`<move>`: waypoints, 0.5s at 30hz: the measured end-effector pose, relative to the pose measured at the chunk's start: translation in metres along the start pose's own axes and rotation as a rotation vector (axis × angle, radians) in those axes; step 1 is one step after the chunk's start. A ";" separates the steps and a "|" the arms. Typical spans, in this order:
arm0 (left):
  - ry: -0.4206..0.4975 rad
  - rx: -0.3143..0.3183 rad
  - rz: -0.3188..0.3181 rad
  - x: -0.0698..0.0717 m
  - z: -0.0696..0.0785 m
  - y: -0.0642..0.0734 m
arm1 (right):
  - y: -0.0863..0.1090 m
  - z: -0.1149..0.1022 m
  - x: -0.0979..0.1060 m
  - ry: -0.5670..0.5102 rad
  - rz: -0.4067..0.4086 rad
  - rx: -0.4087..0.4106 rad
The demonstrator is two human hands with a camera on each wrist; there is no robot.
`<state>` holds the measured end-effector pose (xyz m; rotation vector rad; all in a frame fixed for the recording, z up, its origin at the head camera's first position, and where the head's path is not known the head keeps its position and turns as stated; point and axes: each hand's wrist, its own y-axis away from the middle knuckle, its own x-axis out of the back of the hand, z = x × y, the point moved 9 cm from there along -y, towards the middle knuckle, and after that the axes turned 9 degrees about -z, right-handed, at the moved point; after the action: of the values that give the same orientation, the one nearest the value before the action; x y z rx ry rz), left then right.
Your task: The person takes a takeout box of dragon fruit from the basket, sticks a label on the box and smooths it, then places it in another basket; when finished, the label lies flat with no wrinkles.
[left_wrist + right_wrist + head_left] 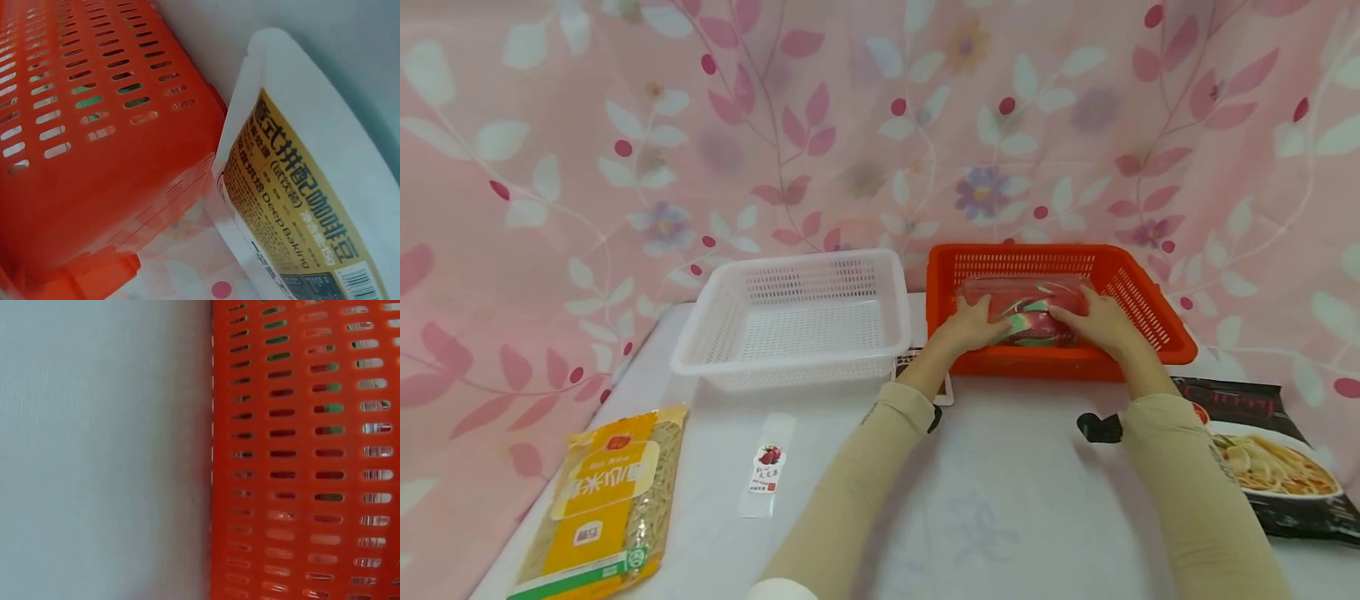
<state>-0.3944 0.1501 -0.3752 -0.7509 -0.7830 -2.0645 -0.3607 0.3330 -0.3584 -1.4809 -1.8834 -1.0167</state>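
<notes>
fingers (1063,314) of l hand (973,323) & r hand (1102,320) grip red pkt (1033,288) (both ends) in orange bskt (1060,365)

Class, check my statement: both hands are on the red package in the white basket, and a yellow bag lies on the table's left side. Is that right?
Not quite: the head view shows the left hand and right hand on the red package in the orange basket, not the white basket. The yellow bag does lie on the left side of the table.
</notes>
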 end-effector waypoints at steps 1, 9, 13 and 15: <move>-0.029 0.012 -0.003 -0.001 0.000 0.000 | 0.000 0.001 -0.001 0.005 -0.004 -0.006; -0.089 0.075 0.036 0.002 0.001 0.002 | 0.000 -0.003 0.004 0.046 0.036 0.027; -0.154 0.081 0.090 0.005 0.004 0.004 | 0.001 -0.006 0.005 0.058 0.045 0.030; -0.187 0.080 0.121 0.007 0.005 0.006 | 0.002 -0.007 0.004 0.064 0.058 0.026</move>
<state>-0.3919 0.1476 -0.3654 -0.9324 -0.8952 -1.8627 -0.3596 0.3302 -0.3508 -1.4623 -1.7923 -0.9981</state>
